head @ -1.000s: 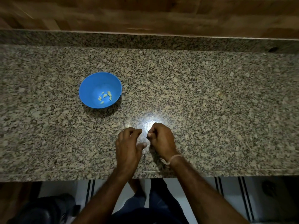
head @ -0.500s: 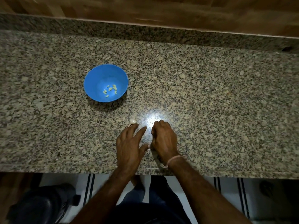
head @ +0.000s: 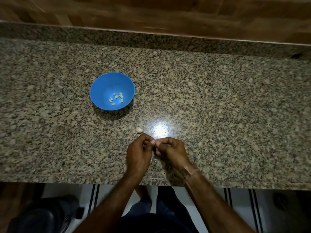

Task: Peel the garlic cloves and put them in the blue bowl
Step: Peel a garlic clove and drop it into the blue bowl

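two hands meet over the front edge of the granite countertop (head: 218, 115), both with fingers curled. the left hand (head: 138, 152) and the right hand (head: 171, 152) bring their fingertips together and pinch a small pale garlic clove (head: 155, 143) between them; it is mostly hidden, so how much skin it has cannot be told. just beyond the left hand a small unpeeled garlic piece (head: 139, 130) with a short stem lies on the stone. farther back and to the left stands the blue bowl (head: 101, 84), upright, with several peeled cloves (head: 117, 99) in its bottom. a few pale peel scraps (head: 153, 159) lie under the hands. a thin thread band (head: 191, 173) circles the right wrist.
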`<state>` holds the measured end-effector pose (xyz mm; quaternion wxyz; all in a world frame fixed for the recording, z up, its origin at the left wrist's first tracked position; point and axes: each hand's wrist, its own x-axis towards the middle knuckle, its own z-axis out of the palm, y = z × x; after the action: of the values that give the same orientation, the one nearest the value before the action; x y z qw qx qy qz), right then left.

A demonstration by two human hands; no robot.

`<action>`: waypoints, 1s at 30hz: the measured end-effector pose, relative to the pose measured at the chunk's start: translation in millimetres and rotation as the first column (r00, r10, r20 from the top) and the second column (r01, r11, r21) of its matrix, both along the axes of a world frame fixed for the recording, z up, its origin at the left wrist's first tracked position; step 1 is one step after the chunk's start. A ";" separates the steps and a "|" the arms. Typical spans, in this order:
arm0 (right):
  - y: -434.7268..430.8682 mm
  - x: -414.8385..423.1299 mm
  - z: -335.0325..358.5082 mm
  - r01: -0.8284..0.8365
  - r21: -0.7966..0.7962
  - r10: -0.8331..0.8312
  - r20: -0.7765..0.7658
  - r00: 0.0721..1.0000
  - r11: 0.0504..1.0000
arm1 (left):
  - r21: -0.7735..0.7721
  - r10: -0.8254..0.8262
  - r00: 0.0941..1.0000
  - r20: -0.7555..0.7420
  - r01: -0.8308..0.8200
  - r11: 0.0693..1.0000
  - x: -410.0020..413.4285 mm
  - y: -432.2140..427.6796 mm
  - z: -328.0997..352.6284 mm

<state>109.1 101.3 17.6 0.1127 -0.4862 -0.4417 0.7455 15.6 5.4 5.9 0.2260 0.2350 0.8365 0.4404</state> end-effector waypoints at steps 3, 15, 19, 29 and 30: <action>-4.8 3.5 0.3 -0.133 0.445 0.097 0.102 0.990 0.886 | -0.040 -0.059 0.993 -0.098 0.056 0.998 4.4 1.6 2.3; 0.4 -0.1 -12.9 -0.401 0.703 0.258 0.307 0.916 0.588 | -0.030 -0.094 0.982 0.166 0.101 0.994 3.5 13.6 5.4; 8.3 2.7 -15.6 -0.476 0.821 0.302 0.389 0.871 0.316 | -0.047 -0.084 0.863 0.498 0.123 0.991 -6.8 14.0 8.1; 9.6 -1.0 -10.2 -0.412 0.702 0.259 0.321 0.911 0.581 | -0.153 -0.270 0.938 0.218 0.306 0.940 -6.2 18.6 16.7; 12.3 -2.2 -10.1 -0.401 0.663 0.279 0.289 0.916 0.632 | -0.127 -0.294 0.948 0.118 0.308 0.943 -5.1 18.4 15.7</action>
<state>106.9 113.6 7.5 0.1127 -0.3699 -0.7855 0.4833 10.5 23.8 21.6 0.3477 0.3215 0.8083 0.3499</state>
